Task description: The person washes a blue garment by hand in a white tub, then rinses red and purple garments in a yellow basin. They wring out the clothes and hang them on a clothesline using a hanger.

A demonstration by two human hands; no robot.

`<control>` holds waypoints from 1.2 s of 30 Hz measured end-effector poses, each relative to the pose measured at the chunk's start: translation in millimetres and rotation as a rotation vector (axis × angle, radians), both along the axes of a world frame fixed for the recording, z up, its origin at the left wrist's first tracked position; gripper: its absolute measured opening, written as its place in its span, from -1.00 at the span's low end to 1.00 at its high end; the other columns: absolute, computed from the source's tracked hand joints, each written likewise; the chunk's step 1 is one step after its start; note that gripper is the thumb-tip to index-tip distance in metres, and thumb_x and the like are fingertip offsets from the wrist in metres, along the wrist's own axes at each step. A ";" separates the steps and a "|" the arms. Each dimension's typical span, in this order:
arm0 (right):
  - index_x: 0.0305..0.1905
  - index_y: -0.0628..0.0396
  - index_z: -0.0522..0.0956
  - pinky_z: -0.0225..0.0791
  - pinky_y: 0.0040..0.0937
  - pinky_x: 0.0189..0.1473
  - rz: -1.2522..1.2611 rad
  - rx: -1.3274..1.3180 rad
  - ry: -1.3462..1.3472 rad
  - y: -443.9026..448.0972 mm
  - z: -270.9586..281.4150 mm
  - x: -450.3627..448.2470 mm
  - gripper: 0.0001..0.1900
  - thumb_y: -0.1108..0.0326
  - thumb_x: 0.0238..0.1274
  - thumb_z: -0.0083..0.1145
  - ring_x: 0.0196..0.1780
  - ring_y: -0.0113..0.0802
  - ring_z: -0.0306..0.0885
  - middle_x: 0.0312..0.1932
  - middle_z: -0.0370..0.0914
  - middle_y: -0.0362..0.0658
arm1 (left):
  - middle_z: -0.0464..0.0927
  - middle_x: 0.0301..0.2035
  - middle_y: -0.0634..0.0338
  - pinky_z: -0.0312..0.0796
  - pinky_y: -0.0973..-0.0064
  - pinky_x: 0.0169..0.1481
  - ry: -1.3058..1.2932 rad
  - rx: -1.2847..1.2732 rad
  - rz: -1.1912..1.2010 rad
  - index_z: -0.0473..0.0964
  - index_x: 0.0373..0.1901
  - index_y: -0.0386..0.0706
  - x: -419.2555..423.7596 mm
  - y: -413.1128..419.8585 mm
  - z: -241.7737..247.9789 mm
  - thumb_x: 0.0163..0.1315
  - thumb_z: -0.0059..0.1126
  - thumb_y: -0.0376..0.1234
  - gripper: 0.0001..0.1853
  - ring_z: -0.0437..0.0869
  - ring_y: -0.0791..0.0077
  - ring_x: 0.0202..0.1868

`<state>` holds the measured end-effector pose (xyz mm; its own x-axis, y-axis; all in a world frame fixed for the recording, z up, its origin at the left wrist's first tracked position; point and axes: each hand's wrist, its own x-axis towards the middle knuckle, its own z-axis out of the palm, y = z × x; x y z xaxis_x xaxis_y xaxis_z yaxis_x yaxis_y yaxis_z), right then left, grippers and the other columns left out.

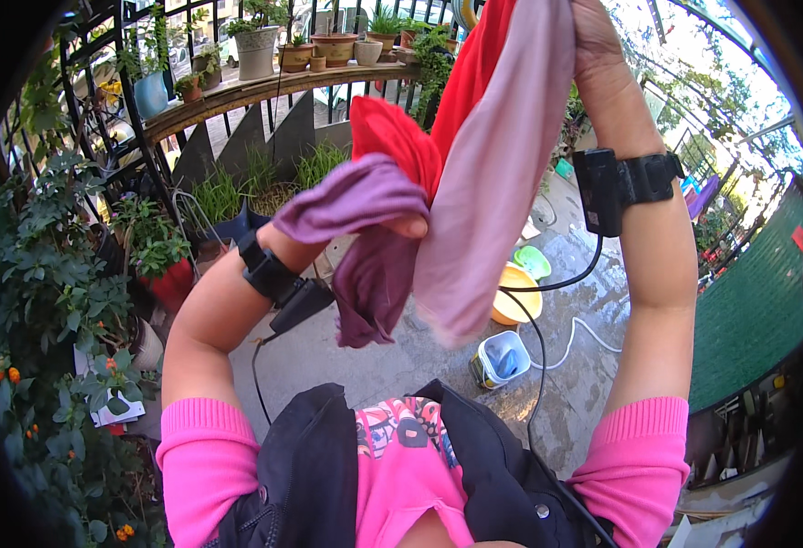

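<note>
Red and mauve cloth hangs in front of me, raised between my hands; I cannot tell whether it is one piece or several. My left hand (407,225) grips it near the middle, and only a fingertip or thumb shows past the folds. A purple fold (357,195) drapes over that wrist, with a darker purple end (374,294) dangling below. At the top edge my right hand (593,44) holds up a long pale mauve length (497,185) and a red part (470,82) beside it. The right fingers are mostly hidden or cut off.
Black cables (541,370) run from devices strapped to both forearms. On the concrete floor stand a white bucket (480,370), a yellow basin (511,301) and a green basin (533,260). Potted plants line a curved ledge (264,88) by a railing; leafy plants (52,308) crowd the left.
</note>
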<state>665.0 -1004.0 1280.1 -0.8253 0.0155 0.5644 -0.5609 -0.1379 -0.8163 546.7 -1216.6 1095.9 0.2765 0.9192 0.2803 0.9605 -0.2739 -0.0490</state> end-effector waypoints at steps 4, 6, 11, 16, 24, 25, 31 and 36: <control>-0.13 0.21 0.45 0.45 -0.36 -0.14 -0.153 0.031 0.024 16.9 -2.0 10.1 -0.65 0.10 0.25 -0.01 -0.26 -0.36 0.54 -0.32 0.53 -0.12 | 0.48 -0.27 0.27 0.29 0.54 -0.07 -0.866 0.252 -0.193 0.45 -0.17 -0.13 5.5 -6.3 -20.4 0.13 0.06 -0.32 -0.77 0.48 0.48 -0.17; -0.09 0.20 0.45 0.43 -0.36 -0.08 -0.240 0.094 0.019 25.5 -5.6 16.9 -0.64 0.09 0.24 0.00 -0.21 -0.37 0.54 -0.27 0.52 -0.13 | 0.48 -0.44 0.34 0.29 0.62 -0.17 -1.229 0.397 -0.200 0.49 -0.33 -0.20 -1.7 -10.1 -9.6 0.17 0.08 -0.35 -0.88 0.47 0.58 -0.29; -0.04 0.12 0.46 0.38 -0.49 -0.12 -0.585 0.325 -0.058 37.1 -22.6 26.0 -0.61 0.04 0.21 0.03 -0.22 -0.47 0.49 -0.18 0.50 -0.20 | 0.44 -0.45 0.26 0.28 0.63 -0.25 -0.920 0.643 0.036 0.42 -0.30 -0.19 -20.1 -26.4 63.2 0.07 0.14 -0.17 -0.70 0.45 0.60 -0.35; -0.13 0.10 0.47 0.25 -0.64 -0.37 -0.862 0.331 0.210 20.9 -31.4 37.9 -0.70 0.11 0.19 0.09 -0.35 -0.65 0.39 -0.36 0.46 -0.34 | 0.53 -0.42 0.12 0.39 0.49 -0.26 -0.340 0.789 0.179 0.51 -0.33 -0.20 -11.5 -28.6 116.4 0.12 0.12 -0.25 -0.79 0.54 0.35 -0.40; -0.07 0.22 0.43 -0.11 -0.75 -0.70 -0.576 0.242 0.189 -19.7 8.0 42.8 -0.68 0.19 0.24 0.04 -0.69 -0.74 0.07 -0.53 0.34 -0.31 | 0.47 -0.50 0.15 0.37 0.48 -0.32 -0.140 0.803 0.313 0.49 -0.42 -0.19 -6.0 -39.6 135.7 0.12 0.16 -0.15 -0.73 0.49 0.40 -0.44; -0.05 0.21 0.42 -0.12 -0.74 -0.71 -0.448 0.212 0.048 -22.9 16.2 38.3 -0.66 0.17 0.23 0.05 -0.70 -0.74 0.06 -0.53 0.35 -0.31 | 0.47 -0.53 0.12 0.36 0.46 -0.32 -0.090 0.743 0.378 0.48 -0.47 -0.21 -1.7 -39.8 142.2 0.12 0.16 -0.16 -0.72 0.48 0.36 -0.47; -0.25 0.15 0.41 0.02 -0.73 -0.69 -0.351 0.043 -0.103 -55.0 28.7 16.3 -0.69 0.12 0.12 0.18 -0.67 -0.72 0.12 -0.45 0.41 -0.23 | 0.43 -0.65 0.07 0.30 0.39 -0.46 0.060 0.538 0.348 0.45 -0.59 -0.18 12.0 -39.9 152.8 0.03 0.03 -0.31 -0.85 0.49 0.22 -0.55; 0.00 0.30 0.39 -0.02 -0.76 -0.72 -0.507 0.427 0.170 -97.1 4.3 14.7 -0.58 0.16 0.20 0.08 -0.75 -0.71 0.10 -0.52 0.44 -0.23 | 0.44 -0.56 0.09 0.31 0.42 -0.43 0.227 0.631 0.356 0.45 -0.45 -0.22 -44.8 -43.3 160.2 0.20 0.01 -0.19 -0.74 0.49 0.36 -0.51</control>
